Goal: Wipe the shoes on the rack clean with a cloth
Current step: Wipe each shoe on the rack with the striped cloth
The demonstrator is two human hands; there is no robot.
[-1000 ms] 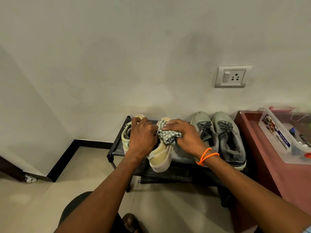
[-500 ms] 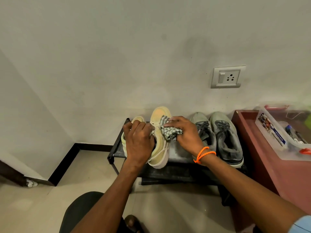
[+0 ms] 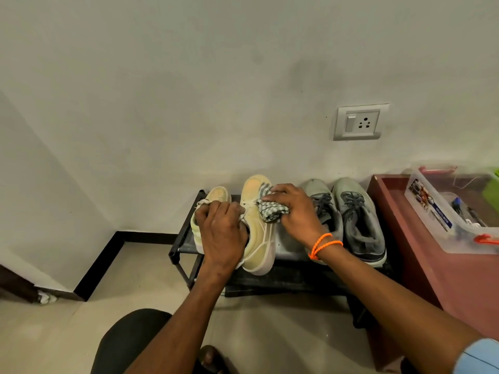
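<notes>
Clearly the pale yellow canvas sneaker (image 3: 256, 228) is a light thing with a soft, yielding upper and a stiffer pale rubber sole, so it should tip and turn with little effort but will dent or slide if pressed without support; the collar and the laced throat look like the sound places to take hold, since the fabric there gives the fingers an edge to hook. It stands tilted on its side on the top shelf of the low black metal shoe rack (image 3: 186, 240), heel toward the person, toe toward twelve o'clock against the wall, with its mate, a second pale yellow sneaker (image 3: 213, 197), just beside it at nine o'clock. The left hand (image 3: 222, 233) lies knuckles up over the opening of the tilted shoe, fingers curled down around the collar and laces to steady it. The right hand (image 3: 293, 211), wrist ringed by an orange cord bracelet (image 3: 322, 245), comes in from three o'clock with fingers bent over a bunched grey-and-white checked cloth (image 3: 270, 209), pressing it onto the shoe's upper near the toe. That cloth is limp and will wad easily, so a firm bunch suits it. A pair of grey mesh running shoes (image 3: 356, 220) waits on the rack at three o'clock.
</notes>
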